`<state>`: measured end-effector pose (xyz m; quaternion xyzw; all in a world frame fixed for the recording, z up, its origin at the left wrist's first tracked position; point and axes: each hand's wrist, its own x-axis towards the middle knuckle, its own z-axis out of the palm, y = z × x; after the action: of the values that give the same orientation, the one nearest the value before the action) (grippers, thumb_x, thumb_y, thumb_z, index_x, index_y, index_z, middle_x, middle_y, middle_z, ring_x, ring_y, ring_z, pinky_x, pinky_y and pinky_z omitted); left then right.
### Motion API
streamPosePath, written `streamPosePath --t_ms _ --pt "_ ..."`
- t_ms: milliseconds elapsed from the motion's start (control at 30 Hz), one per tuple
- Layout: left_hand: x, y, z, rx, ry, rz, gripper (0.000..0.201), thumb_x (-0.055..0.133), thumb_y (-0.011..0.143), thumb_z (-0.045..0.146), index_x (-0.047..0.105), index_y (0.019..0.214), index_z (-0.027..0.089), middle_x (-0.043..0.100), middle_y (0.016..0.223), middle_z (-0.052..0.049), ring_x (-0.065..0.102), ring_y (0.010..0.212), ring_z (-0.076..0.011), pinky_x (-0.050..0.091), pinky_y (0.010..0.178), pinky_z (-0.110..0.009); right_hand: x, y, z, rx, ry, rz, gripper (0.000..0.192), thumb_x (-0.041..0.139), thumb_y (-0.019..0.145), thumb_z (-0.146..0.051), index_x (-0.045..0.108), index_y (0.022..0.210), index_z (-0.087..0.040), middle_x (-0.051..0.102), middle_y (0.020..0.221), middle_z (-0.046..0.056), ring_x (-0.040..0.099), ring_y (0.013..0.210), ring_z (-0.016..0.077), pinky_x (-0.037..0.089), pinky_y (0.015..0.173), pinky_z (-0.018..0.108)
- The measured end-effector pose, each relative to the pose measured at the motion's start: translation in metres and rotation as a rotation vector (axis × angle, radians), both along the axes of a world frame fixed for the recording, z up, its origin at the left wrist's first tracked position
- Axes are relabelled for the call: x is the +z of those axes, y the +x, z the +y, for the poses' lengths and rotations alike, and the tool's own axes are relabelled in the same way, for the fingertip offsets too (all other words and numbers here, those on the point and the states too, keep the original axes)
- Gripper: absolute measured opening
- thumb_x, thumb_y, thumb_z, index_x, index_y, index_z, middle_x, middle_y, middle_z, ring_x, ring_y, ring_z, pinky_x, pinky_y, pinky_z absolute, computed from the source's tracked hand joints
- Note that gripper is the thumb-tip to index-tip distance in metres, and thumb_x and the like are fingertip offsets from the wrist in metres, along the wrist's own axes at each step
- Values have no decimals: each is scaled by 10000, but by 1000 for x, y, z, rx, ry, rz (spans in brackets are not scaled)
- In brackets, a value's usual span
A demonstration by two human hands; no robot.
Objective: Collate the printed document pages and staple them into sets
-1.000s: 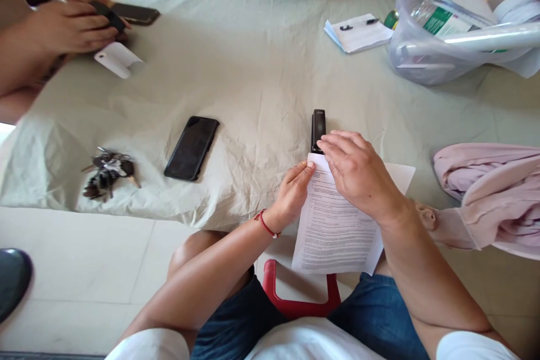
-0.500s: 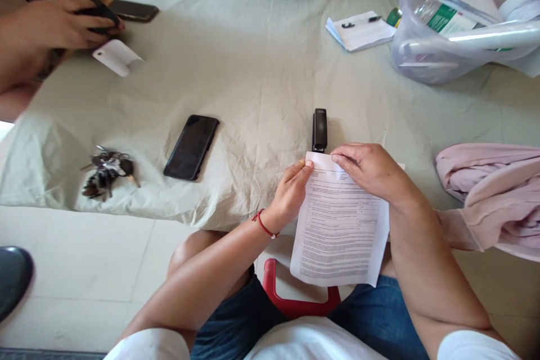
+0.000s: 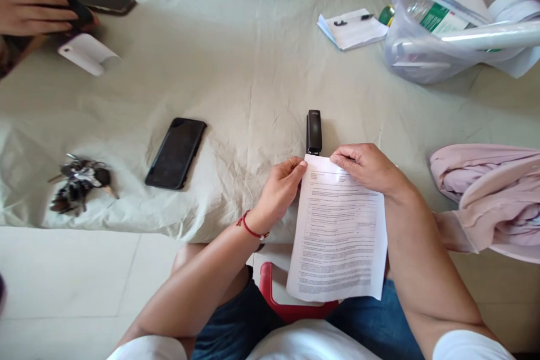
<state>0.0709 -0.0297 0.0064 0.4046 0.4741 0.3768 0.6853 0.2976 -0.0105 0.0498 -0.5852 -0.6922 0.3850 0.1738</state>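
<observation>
A printed sheet of paper [image 3: 337, 236] hangs over the table's near edge toward my lap. My left hand [image 3: 276, 191] pinches its top left corner. The fingers of my right hand [image 3: 367, 166] grip the top edge near the right. A black stapler [image 3: 314, 131] lies on the pale cloth [image 3: 253, 67] just beyond the paper's top edge, touching neither hand.
A black phone [image 3: 176, 152] and a bunch of keys [image 3: 78, 183] lie to the left. Another person's hands [image 3: 34, 5] hold a dark object at far left. A clear tub [image 3: 422, 50], a notepad with pen [image 3: 352, 28] and pink fabric [image 3: 485, 197] sit on the right.
My right hand slid off the stapler end back to the paper's top edge. The sheet came toward me and now hangs lower over my lap.
</observation>
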Motion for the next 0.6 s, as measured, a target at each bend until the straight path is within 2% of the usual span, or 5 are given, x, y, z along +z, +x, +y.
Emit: streamPosePath --t_ms 100,200,333,467,600 --pt "6 -6 8 -14 121 181 314 735 963 474 709 801 207 510 656 19 418 617 -142 291 592 -317 -1 4 1 8 -19 3 379 562 998 -519 707 818 -218 699 761 1 623 748 178 433 719 322" --pt "8 -8 11 -61 139 231 353 694 970 507 703 795 200 467 646 31 366 609 -133 261 582 -312 -1 5 1 15 -33 15 388 560 1005 -527 712 832 -215 704 782 0 629 761 177 435 728 320" --pt "9 -6 12 -54 26 183 297 738 909 453 676 791 187 469 657 41 361 610 -112 265 569 -276 -4 3 1 28 -54 33 402 561 1009 -538 703 826 -210 685 773 -4 610 748 170 425 714 318" --pt "13 -4 15 20 -114 91 274 744 855 356 578 703 200 371 584 84 262 540 -73 217 535 -254 -11 -3 2 -9 -70 79 395 571 1008 -539 722 849 -210 694 796 -3 612 774 173 434 730 318" --pt "14 -2 18 86 -131 78 258 723 865 322 575 695 195 353 560 95 240 522 -63 200 517 -242 -17 -3 4 -58 -116 40 400 577 1003 -550 735 850 -216 687 784 -3 605 765 178 429 715 322"
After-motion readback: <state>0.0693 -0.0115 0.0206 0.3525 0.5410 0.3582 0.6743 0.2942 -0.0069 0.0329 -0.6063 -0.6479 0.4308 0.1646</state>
